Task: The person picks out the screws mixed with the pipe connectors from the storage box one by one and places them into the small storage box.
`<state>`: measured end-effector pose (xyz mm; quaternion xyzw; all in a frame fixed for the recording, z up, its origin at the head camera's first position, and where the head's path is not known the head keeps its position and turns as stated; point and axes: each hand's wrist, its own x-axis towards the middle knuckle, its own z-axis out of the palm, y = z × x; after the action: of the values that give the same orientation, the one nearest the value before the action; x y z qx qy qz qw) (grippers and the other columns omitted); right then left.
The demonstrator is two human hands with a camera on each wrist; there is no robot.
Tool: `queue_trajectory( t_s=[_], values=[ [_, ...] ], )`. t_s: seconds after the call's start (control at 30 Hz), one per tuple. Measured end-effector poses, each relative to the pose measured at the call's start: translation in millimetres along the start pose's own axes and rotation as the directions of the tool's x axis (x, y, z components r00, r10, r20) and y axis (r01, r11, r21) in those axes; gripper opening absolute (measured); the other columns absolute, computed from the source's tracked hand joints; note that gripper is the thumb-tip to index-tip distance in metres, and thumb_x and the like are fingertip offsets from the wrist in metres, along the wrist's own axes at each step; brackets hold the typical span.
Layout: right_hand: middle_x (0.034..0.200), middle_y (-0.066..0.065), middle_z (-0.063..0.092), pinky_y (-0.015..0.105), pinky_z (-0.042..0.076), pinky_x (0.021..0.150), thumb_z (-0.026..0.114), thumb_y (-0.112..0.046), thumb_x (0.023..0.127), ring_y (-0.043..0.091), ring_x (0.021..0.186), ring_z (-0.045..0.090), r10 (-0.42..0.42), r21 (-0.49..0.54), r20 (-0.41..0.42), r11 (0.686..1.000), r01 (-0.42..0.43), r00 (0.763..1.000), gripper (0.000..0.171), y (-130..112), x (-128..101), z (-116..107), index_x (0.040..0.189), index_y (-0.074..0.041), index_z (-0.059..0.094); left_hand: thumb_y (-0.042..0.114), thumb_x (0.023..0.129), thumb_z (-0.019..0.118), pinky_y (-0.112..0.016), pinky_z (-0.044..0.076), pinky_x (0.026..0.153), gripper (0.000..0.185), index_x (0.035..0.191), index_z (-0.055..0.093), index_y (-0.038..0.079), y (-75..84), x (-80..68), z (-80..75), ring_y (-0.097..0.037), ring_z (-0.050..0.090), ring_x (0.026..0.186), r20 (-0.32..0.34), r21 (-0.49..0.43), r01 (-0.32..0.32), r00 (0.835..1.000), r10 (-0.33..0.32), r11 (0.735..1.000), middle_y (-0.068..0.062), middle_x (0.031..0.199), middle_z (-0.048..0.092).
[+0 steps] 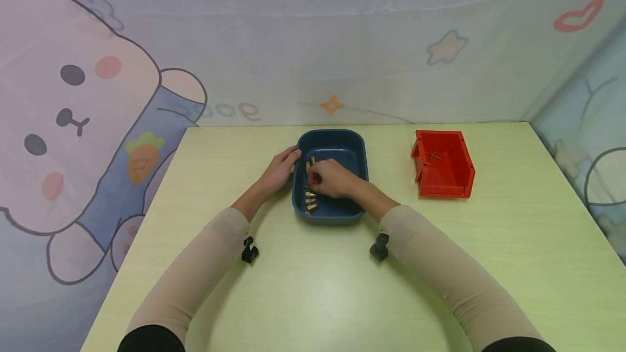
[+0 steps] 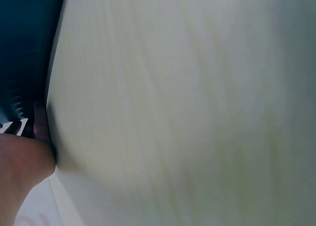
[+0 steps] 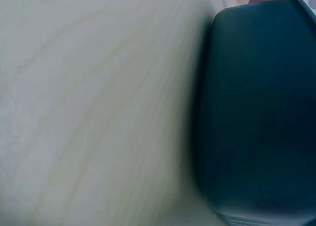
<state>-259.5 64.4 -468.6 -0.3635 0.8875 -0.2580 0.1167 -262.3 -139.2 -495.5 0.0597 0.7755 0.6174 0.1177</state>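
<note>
A blue plastic tray (image 1: 337,213) stands on the table, its dark outer wall filling the right of the right wrist view. Small brass-coloured pieces (image 1: 311,200), several of them, lie in a row along the tray's left inner side; they are too small to name. My left hand (image 1: 277,171) holds the tray's left side, thumb at the rim and fingers along the outside. Inside the tray, my right hand (image 1: 332,178) has its fingers curled down over the brass pieces. Whether a piece is between its fingertips is hidden.
A red open-front bin (image 1: 446,189) stands to the right of the tray. A few small brass-coloured screws or pins (image 1: 435,155) lie in it. The pale wooden table (image 1: 303,297) ends at a printed cloth backdrop (image 1: 381,69) behind.
</note>
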Motion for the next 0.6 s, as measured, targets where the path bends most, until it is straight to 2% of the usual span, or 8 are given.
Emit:
queue_trajectory(
  t_s=[0.3, 0.53, 0.6],
  values=[
    [0.083, 0.0, 0.066, 0.03, 0.052, 0.075, 0.075, -0.007, 0.093, 0.016, 0.079, 0.06, 0.006, 0.028, -0.014, 1.0, -0.006, 1.0, 0.008, 0.8, 0.0, -0.2, 0.087, -0.01, 0.07, 0.039, 0.115, 0.044, -0.05, 0.044, 0.119, 0.06, 0.163, 0.039, 0.004, -1.3, 1.7, 0.2, -0.026, 0.04, 0.153, -0.005, -0.002, -0.014, 1.0, 0.014, 1.0, -0.014, 0.164, 0.044],
    [0.083, 0.0, 0.066, 0.029, 0.052, 0.075, 0.075, -0.007, 0.094, 0.015, 0.079, 0.06, 0.002, 0.029, -0.019, 1.0, -0.002, 1.0, 0.008, 1.1, 0.2, -0.4, 0.087, -0.01, 0.071, 0.044, 0.114, 0.044, -0.05, 0.042, 0.12, 0.063, 0.164, 0.038, 0.005, -1.5, 1.1, -0.4, -0.025, 0.038, 0.154, 0.006, 0.004, -0.013, 1.0, 0.013, 1.0, -0.014, 0.166, 0.042],
    [0.083, 0.0, 0.066, 0.029, 0.052, 0.075, 0.074, -0.007, 0.094, 0.016, 0.079, 0.06, 0.002, 0.03, -0.02, 1.0, -0.002, 1.0, 0.008, 1.0, 0.3, -0.3, 0.088, -0.01, 0.071, 0.041, 0.115, 0.043, -0.05, 0.041, 0.12, 0.062, 0.164, 0.036, 0.004, 4.0, -2.1, -0.7, -0.026, 0.036, 0.155, 0.015, -0.003, -0.001, 1.0, 0.001, 1.0, -0.014, 0.167, 0.04]
  ],
)
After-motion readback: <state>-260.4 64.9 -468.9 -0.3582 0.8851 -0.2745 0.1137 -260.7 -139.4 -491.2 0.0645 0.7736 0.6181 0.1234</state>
